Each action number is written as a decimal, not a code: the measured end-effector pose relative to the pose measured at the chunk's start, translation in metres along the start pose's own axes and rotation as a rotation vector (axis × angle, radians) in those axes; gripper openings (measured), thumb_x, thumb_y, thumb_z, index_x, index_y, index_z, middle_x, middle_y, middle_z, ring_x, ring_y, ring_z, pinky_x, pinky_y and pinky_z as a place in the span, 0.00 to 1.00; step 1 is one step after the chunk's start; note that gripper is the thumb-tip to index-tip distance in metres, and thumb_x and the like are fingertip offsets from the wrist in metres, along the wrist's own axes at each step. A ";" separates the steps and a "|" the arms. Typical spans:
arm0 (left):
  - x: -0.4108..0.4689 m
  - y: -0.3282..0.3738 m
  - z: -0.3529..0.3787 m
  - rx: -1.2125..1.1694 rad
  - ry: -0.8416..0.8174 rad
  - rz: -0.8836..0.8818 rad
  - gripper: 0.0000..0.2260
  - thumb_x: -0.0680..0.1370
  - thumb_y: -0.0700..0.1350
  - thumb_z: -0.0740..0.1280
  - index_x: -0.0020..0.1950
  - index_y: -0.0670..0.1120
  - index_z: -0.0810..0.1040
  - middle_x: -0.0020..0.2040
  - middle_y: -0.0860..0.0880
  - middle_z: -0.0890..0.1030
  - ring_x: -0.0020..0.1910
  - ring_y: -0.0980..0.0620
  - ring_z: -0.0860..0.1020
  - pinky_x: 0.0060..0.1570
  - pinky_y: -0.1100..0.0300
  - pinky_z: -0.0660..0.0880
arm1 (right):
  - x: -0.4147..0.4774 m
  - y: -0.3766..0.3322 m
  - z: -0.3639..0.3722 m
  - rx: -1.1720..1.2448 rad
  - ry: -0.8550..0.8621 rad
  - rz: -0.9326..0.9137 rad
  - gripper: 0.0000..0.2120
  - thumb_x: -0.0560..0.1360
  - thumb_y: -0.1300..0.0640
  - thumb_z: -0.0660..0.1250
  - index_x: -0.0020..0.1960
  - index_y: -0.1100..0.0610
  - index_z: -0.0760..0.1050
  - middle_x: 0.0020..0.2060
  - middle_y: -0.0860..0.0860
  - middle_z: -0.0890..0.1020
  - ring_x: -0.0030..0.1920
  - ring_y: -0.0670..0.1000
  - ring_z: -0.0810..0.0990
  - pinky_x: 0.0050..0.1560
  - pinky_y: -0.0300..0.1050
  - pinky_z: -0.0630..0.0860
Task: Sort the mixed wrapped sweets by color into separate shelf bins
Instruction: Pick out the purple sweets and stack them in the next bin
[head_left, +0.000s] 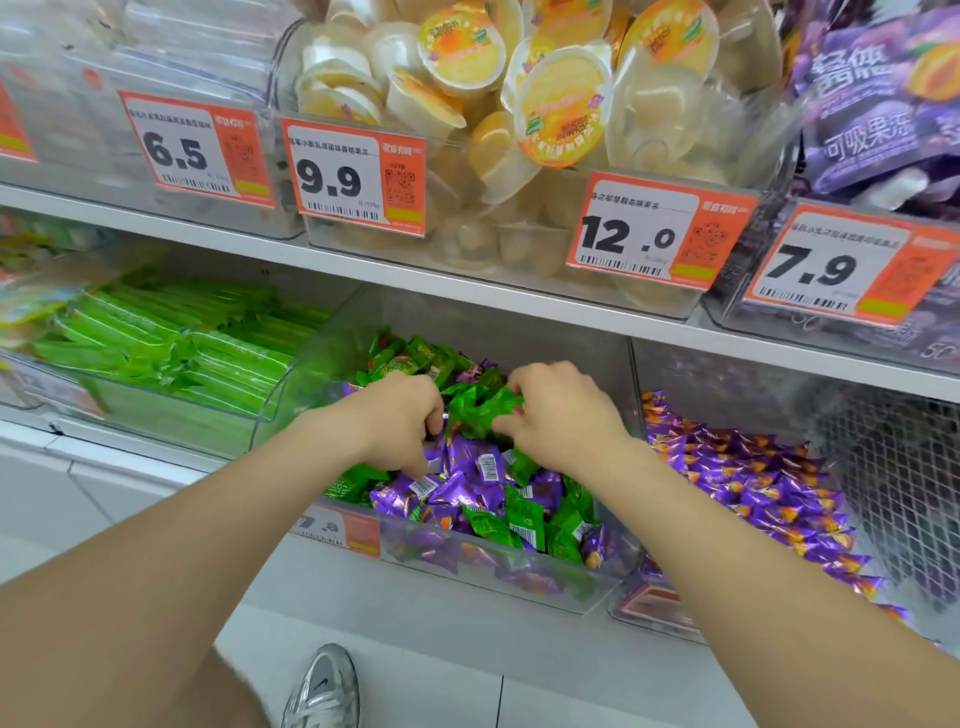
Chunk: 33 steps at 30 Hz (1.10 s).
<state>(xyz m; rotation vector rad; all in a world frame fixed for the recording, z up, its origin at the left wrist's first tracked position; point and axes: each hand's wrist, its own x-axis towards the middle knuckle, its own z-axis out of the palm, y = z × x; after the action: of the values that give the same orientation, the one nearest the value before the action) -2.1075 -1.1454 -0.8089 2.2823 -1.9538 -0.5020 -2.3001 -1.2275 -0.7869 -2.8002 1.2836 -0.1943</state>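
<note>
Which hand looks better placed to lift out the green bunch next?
Probably right: the right hand pinches the green sweets above the mixed bin, while the left hand curls down into the pile.

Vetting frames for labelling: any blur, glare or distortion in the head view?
Head view: wide-angle slightly bows the shelf edge; the centre is sharp, with the right hand, its green sweets and barcodes crisp; the upper-left bin and left edge are smeared; faint glare on clear bin fronts; light even, no hard shadows.
</note>
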 end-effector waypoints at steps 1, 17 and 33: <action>-0.002 -0.002 -0.003 0.030 -0.022 -0.026 0.20 0.68 0.46 0.82 0.57 0.47 0.83 0.47 0.51 0.83 0.45 0.50 0.82 0.39 0.58 0.78 | 0.000 0.005 -0.003 -0.070 0.013 0.018 0.14 0.78 0.44 0.72 0.53 0.55 0.77 0.50 0.57 0.79 0.53 0.64 0.82 0.45 0.52 0.73; -0.022 0.009 -0.019 0.082 0.124 0.023 0.10 0.73 0.43 0.73 0.51 0.47 0.76 0.46 0.52 0.77 0.47 0.49 0.77 0.47 0.50 0.79 | -0.009 -0.025 0.012 -0.152 0.059 -0.105 0.15 0.75 0.64 0.69 0.57 0.57 0.68 0.41 0.54 0.70 0.49 0.65 0.82 0.38 0.52 0.67; -0.028 0.027 0.004 0.164 -0.113 -0.183 0.28 0.65 0.52 0.85 0.60 0.49 0.77 0.54 0.50 0.79 0.54 0.45 0.81 0.47 0.51 0.80 | -0.007 -0.002 0.012 0.351 -0.132 -0.027 0.10 0.68 0.61 0.73 0.47 0.50 0.82 0.35 0.45 0.86 0.41 0.44 0.83 0.49 0.45 0.82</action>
<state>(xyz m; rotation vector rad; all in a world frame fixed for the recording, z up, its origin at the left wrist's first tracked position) -2.1374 -1.1218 -0.7997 2.6048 -1.9109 -0.5157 -2.3017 -1.2207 -0.7996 -2.4879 1.0654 -0.2085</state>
